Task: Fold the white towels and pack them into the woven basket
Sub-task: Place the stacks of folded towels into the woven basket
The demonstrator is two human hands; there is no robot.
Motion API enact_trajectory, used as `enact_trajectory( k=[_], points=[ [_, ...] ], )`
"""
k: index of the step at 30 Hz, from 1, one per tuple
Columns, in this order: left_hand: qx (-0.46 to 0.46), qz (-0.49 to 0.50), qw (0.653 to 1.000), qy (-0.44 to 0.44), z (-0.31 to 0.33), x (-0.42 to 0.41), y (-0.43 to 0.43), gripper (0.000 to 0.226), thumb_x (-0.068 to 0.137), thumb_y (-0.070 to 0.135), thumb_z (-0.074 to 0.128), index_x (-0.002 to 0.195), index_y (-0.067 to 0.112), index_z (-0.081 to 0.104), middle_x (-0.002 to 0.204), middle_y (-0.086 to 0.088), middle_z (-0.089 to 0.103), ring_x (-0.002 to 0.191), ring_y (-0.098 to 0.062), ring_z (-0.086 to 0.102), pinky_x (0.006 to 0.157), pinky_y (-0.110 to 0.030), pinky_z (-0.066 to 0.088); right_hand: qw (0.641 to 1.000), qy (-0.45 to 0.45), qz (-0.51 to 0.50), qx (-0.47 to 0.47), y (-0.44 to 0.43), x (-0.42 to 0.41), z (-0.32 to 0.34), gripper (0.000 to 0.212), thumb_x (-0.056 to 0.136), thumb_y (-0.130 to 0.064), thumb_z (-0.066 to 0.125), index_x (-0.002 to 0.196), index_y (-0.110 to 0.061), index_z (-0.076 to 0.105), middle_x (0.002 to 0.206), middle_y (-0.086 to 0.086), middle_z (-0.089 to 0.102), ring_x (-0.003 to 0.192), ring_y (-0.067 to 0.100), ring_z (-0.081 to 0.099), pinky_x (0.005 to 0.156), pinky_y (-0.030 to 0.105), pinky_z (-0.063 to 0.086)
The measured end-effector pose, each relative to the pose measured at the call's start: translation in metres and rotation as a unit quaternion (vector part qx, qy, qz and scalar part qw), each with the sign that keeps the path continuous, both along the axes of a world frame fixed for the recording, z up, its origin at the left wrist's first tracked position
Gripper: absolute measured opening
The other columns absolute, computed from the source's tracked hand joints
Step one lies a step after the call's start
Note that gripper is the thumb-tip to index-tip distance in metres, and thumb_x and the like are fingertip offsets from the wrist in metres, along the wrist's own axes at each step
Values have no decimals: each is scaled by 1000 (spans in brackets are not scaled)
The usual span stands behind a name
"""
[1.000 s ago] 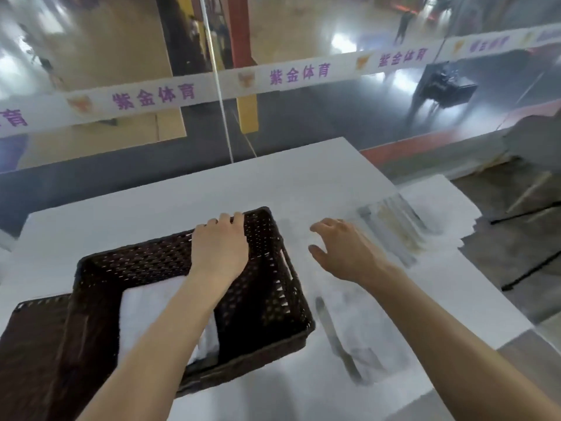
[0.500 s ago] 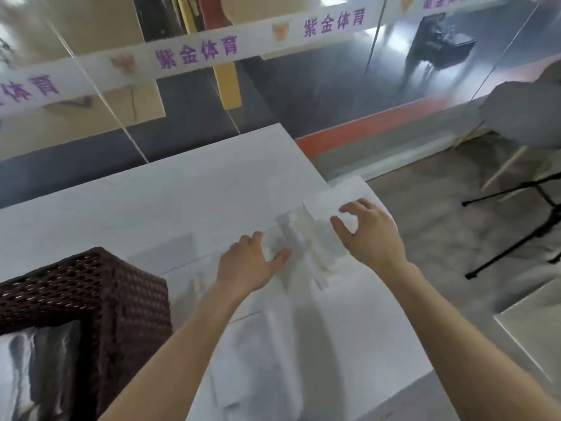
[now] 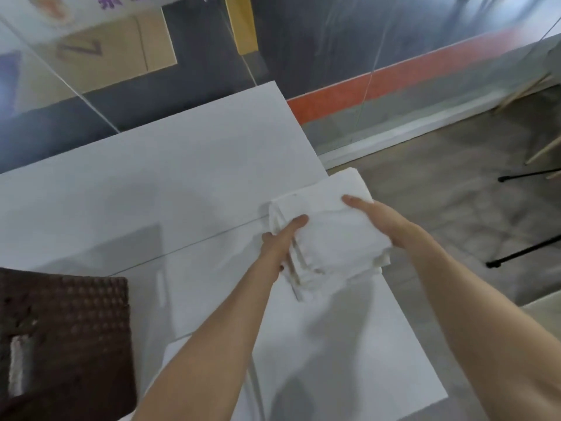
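Observation:
A stack of folded white towels (image 3: pixel 331 241) is at the right edge of the white table (image 3: pixel 151 189), lifted slightly between both hands. My left hand (image 3: pixel 280 238) grips its left side, thumb on top and fingers under. My right hand (image 3: pixel 379 220) clasps the right side, thumb on top. Another white towel (image 3: pixel 340 183) lies flat beneath, hanging past the table edge. The dark brown woven basket (image 3: pixel 69 332) stands at the lower left, with a strip of white towel (image 3: pixel 18 363) showing through its side handle.
Glass wall panels stand just beyond the table's far edge. On the floor to the right are black tripod legs (image 3: pixel 522 250) and wooden chair legs (image 3: pixel 543 150). The table's right edge drops off right beside the towels.
My left hand left the basket rim and both hands moved right onto the towels. They have now closed on the folded stack. The view has swung right, pushing the basket to the lower left.

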State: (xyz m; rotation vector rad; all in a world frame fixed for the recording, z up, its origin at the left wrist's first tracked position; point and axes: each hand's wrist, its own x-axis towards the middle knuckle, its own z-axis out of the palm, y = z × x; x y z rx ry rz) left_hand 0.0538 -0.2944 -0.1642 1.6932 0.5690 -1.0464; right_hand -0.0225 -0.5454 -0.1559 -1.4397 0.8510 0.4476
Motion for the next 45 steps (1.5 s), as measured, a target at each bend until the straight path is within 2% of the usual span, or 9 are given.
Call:
enact_trajectory(
  k=[5,16,21,24,26,28,31,37,45],
  points=[
    [-10,-11,1000,-5,-9,-1,1,110,44,81,88,137,28,58,130,2,70,114,-27,69,102,-53,57,999,-36,-12,33,2,0,-8,82,69,-65,92,139,-32,65,128,4,76,106,29,79,99,50,61],
    [12,-46,999,-25,12,-66,67,78,82,60,84,144,25,52,123,7,70,101,-16,72,72,-32,54,1000,-20,-11,-7,73,-85,-20,83,62,-74,92,133,-39,65,124,-9,77,109,18,77,98,48,61],
    [24,-84,996,-15,-1,-124,105,79,79,61,87,142,26,54,122,9,70,105,-16,73,94,-40,62,1000,0,-5,-22,101,-151,-25,83,62,-75,92,134,-42,64,122,-11,78,109,18,77,98,49,61],
    [61,-126,990,-34,-2,-138,120,124,54,89,87,153,28,46,144,5,63,129,-23,66,113,-49,53,999,3,9,-38,106,-167,-20,85,62,-78,91,134,-42,64,121,-13,78,107,16,77,98,48,61],
    [114,-171,971,-119,5,-136,125,146,49,91,87,166,25,28,168,-1,38,151,-27,45,125,-49,39,997,-7,19,-72,108,-169,-10,82,62,-80,89,130,-39,66,119,-15,78,105,11,77,97,45,62],
    [153,-219,928,-260,23,-128,125,140,61,79,90,169,23,20,173,0,23,159,-21,27,129,-45,31,992,-27,7,-124,108,-170,2,77,66,-76,89,128,-37,67,118,-18,76,104,3,74,93,37,61],
    [133,-295,861,-391,49,-108,115,110,73,73,86,161,26,39,164,5,38,154,-18,31,127,-42,32,980,-42,-22,-196,109,-173,12,88,58,-87,85,129,-36,68,117,-15,74,107,6,71,96,40,61],
    [197,-557,746,-307,58,-74,74,105,69,73,86,154,24,50,141,2,55,135,-24,48,113,-44,45,975,-16,25,-221,115,-173,27,57,66,-68,90,108,-34,71,95,-11,77,85,11,75,83,41,63],
    [191,-565,759,-261,67,-77,53,77,62,49,94,123,25,54,112,5,62,98,-17,63,80,-37,58,964,-33,47,-258,119,-171,34,56,68,-54,95,105,-25,63,99,-10,72,92,15,70,82,41,60]
  ],
)
